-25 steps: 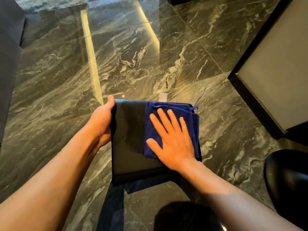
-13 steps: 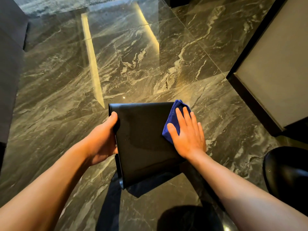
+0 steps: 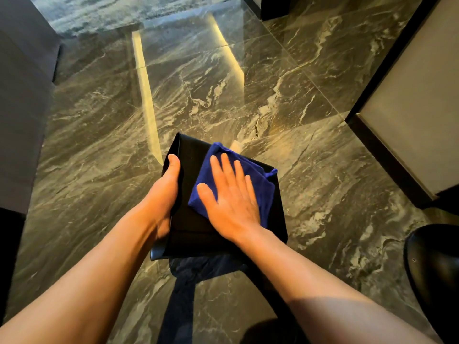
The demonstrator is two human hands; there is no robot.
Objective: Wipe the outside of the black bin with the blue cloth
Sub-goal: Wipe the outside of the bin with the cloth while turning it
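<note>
Right hand (image 3: 231, 199) flat, fingers spread, pressing blue cloth (image 3: 258, 180) on black bin (image 3: 193, 224) face; unwiped face lies below-left of palm. Left hand (image 3: 169, 184) clamps bin's left edge.

I have just one view to work from — the head camera, worn high and tipped steeply forward and down onto the marble floor (image 3: 310, 170). It is wide-angle, so the tile joints bow toward the edges. My landmark is the black bin (image 3: 196, 234), which sits near the centre, slightly low, close enough that both forearms run up to it from the bottom corners. Past the bin the floor stretches away to the top edge; right of it a pale cabinet (image 3: 409, 115) cuts the frame — left of it, a grey wall (image 3: 19, 108). No second view overlaps.
</note>
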